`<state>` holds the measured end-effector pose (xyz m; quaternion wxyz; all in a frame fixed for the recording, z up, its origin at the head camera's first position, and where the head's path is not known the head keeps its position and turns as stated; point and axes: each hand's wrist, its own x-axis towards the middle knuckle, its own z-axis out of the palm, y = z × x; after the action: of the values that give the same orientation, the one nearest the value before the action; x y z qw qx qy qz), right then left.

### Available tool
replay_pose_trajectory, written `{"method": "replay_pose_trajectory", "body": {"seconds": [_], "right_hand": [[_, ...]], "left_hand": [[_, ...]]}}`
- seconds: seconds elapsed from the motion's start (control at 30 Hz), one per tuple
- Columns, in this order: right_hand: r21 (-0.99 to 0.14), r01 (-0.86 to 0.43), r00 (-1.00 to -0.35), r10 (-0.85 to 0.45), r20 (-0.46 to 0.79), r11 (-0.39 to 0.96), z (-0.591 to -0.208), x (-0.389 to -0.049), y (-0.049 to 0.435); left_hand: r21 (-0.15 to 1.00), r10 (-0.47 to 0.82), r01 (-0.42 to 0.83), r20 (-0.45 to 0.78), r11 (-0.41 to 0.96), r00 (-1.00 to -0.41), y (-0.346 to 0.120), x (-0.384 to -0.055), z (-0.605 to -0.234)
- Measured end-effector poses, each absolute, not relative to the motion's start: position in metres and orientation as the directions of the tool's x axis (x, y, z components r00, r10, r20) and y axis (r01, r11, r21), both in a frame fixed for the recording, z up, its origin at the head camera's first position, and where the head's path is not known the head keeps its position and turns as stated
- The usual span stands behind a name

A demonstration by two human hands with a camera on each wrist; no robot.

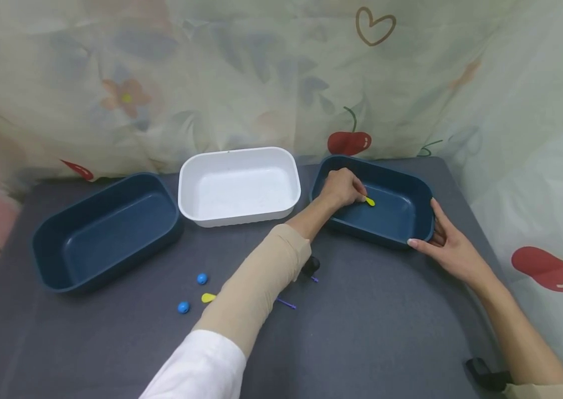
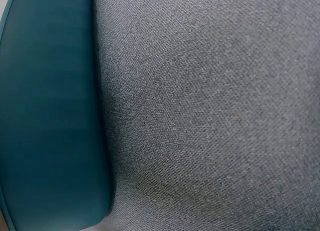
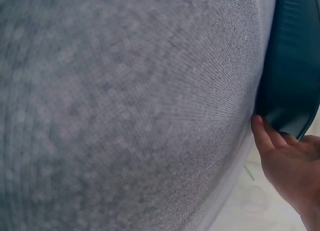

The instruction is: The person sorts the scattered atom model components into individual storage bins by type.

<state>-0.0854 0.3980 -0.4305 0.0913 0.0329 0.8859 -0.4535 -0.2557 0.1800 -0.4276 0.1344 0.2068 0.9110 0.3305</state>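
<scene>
In the head view my left hand [image 1: 343, 188] reaches into the right-hand dark blue basin [image 1: 426, 213]. Its fingertips pinch a small yellow piece with a rounded, spoon-like end [image 1: 370, 201]; the rest of the piece is hidden by the fingers. My right hand [image 1: 451, 249] holds the basin's right end, thumb at the near corner and fingers round the outer wall. In the right wrist view the fingers [image 3: 270, 136] lie against the basin's outer wall [image 3: 292, 66]. The left wrist view shows the basin's outer side [image 2: 50, 116] but not the left hand.
A white basin [image 1: 239, 188] stands left of centre, another dark blue basin [image 1: 112, 238] farther left. Two blue balls [image 1: 202, 278], a second yellow piece [image 1: 208, 297] and purple sticks [image 1: 286, 303] lie on the grey cloth, partly behind the left arm. Patterned curtains hang behind and at right.
</scene>
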Motion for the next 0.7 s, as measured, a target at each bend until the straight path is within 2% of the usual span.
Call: {"method": "replay_pose_trajectory", "body": {"seconds": [0.37,0.7], "right_hand": [[-0.802,0.139,-0.981,-0.027,-0.190,0.581,-0.4314,-0.0856,0.3954],[-0.804,0.140,-0.979,-0.038,-0.198,0.578,-0.4290,-0.0853,0.3972]], "left_hand": [[0.604,0.455,0.286,-0.145,0.744,-0.878,0.1778,-0.2537,-0.4252],[0.633,0.557,0.362,-0.132,0.684,-0.820,0.1721,-0.2539,-0.4176]]}}
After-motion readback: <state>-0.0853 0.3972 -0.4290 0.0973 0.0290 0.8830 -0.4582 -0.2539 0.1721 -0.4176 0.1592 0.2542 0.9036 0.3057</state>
